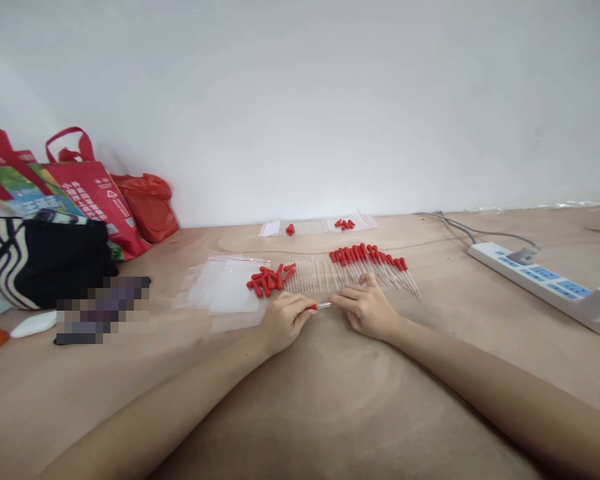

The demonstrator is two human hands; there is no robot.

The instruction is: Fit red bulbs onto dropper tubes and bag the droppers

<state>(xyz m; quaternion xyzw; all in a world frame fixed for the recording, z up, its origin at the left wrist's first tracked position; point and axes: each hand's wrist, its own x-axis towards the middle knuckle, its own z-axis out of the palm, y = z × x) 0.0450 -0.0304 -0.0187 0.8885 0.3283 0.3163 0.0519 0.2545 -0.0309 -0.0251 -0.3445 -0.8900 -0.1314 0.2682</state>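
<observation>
My left hand point(289, 320) pinches a red rubber dropper bulb point(313, 307) by its side. From the bulb a clear glass dropper tube point(324, 305) runs across to my right hand point(367, 308), whose fingers close on its other end. Whether the tube sits inside the bulb or only touches it, I cannot tell. Just beyond my left hand lies a heap of loose red bulbs point(267, 283). Bare clear tubes point(307, 275) are lined up beside that heap. Past my right hand, droppers with red bulbs fitted point(370, 256) lie in a slanting row.
Clear zip bags point(230, 285) lie left of the bulbs. More bagged parts point(313, 228) rest near the wall. A white power strip point(545, 277) with a grey cable stands at right. Shopping bags point(95, 193), a black striped bag point(55, 257) and a blurred-out item point(103, 310) are at left.
</observation>
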